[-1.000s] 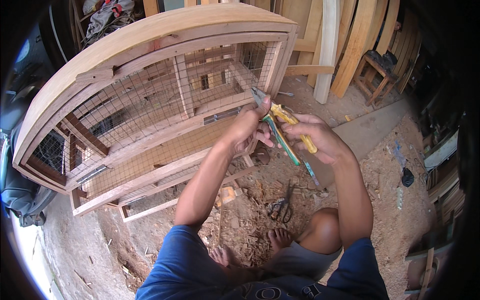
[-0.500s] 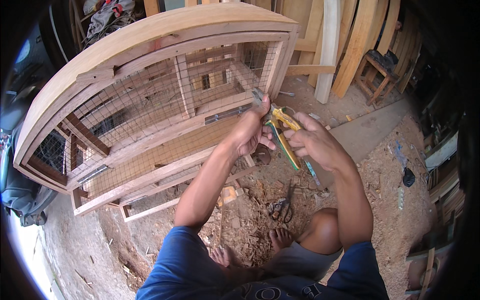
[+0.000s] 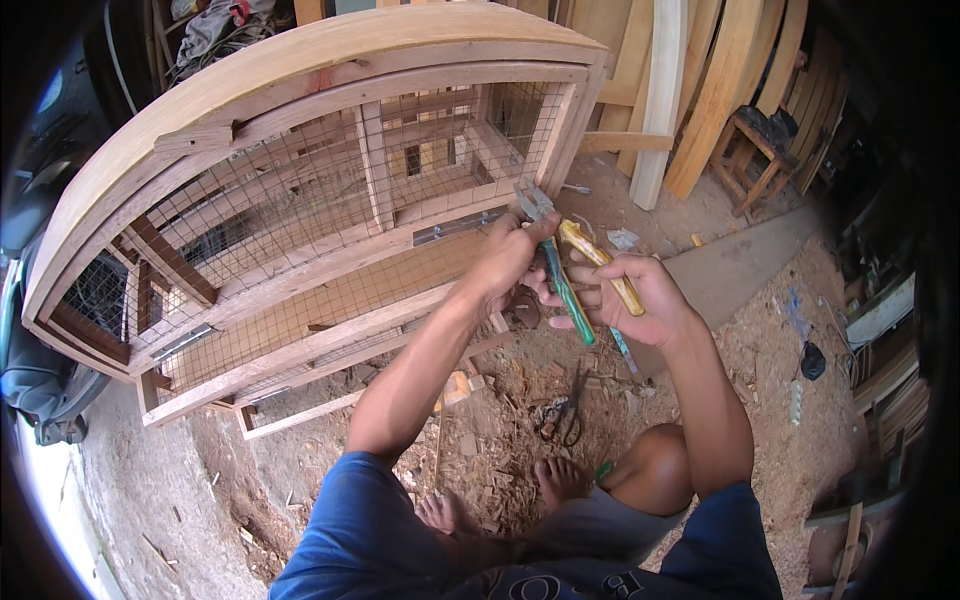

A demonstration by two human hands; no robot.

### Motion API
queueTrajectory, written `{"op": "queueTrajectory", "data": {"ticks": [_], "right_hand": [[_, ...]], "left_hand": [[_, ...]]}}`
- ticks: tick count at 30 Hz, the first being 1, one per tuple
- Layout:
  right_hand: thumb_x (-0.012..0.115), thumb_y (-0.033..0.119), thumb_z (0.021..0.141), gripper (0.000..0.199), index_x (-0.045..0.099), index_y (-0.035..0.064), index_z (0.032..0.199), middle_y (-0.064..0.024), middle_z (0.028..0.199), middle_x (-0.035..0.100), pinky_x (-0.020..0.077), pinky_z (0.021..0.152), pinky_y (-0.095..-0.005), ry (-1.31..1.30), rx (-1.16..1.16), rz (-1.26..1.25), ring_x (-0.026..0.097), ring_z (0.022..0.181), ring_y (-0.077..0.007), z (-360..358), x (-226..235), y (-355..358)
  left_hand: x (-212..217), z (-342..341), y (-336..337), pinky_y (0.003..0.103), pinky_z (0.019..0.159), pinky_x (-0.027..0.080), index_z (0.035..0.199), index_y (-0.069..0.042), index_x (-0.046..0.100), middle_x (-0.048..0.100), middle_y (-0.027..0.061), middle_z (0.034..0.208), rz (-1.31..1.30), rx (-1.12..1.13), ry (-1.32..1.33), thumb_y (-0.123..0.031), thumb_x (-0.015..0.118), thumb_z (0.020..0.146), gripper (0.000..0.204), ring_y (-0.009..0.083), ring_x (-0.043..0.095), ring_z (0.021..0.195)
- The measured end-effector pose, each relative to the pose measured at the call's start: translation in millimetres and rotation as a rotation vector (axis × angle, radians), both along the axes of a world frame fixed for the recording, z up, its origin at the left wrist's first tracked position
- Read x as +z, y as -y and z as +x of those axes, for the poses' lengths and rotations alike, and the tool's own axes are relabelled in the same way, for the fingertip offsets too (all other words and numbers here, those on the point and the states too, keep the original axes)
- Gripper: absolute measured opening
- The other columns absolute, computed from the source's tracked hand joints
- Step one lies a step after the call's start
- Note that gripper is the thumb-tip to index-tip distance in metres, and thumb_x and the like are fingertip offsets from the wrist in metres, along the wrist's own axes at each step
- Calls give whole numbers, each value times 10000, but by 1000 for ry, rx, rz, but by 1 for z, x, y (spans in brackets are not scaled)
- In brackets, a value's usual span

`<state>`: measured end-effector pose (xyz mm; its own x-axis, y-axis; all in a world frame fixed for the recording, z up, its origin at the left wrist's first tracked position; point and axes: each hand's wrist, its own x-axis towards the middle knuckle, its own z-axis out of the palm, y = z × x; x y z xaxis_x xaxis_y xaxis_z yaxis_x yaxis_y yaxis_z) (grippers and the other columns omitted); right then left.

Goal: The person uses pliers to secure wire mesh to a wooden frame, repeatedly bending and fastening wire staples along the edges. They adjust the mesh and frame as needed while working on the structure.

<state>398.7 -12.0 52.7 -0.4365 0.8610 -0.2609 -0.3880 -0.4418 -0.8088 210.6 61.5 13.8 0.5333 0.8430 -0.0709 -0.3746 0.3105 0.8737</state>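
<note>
A pair of pliers [image 3: 590,262] with yellow and green handles is between my hands, its handles spread and its metal jaws pointing up toward the cage's right corner post. My right hand [image 3: 648,292] holds it by the yellow handle, fingers reaching between the two handles toward the green one. My left hand [image 3: 508,262] is closed at the pliers' head, thumb pressed near the pivot; the fingers beneath are partly hidden. Just beyond stands a wooden cage [image 3: 300,215] with an arched top and wire mesh front. A metal hinge [image 3: 455,228] sits on its lower rail beside my left hand.
Scissors [image 3: 562,415] lie among wood shavings by my feet. Tall planks [image 3: 715,100] lean behind the cage, with a small wooden stool [image 3: 752,150] at right. A flat board [image 3: 740,262] lies on the floor. A motorcycle [image 3: 45,340] stands far left.
The pliers' handles have spread apart and the jaws are more open. My right hand has moved slightly right and down, and my left hand has slid a little right along the pliers' head.
</note>
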Motion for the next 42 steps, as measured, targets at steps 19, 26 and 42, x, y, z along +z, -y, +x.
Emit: {"op": "queueTrajectory", "data": {"ticks": [19, 26, 42], "right_hand": [[524, 335, 964, 602, 366, -31, 1415, -265, 1291, 577, 529, 981, -562, 357, 44, 147, 632, 1166, -393, -12, -8, -1], [798, 533, 789, 1190, 127, -100, 1540, -377, 1526, 310, 390, 1138, -475, 1557, -61, 524, 427, 1393, -447, -41, 2, 26], [671, 278, 841, 886, 228, -146, 1480, -385, 1226, 585, 502, 999, -516, 1605, -77, 542, 634, 1090, -490, -46, -4, 18]], "left_hand": [[5, -2, -4, 260, 342, 505, 1261, 32, 430, 585, 61, 711, 0, 47, -50, -204, 563, 1031, 356, 97, 533, 421], [0, 1, -6, 275, 374, 536, 1262, 38, 429, 568, 80, 819, 11, 77, -12, -205, 548, 1031, 356, 104, 500, 473], [-14, 11, 7, 384, 968, 545, 1401, 35, 382, 561, 238, 1319, 124, 44, -115, -245, 634, 996, 553, 272, 628, 1152]]}}
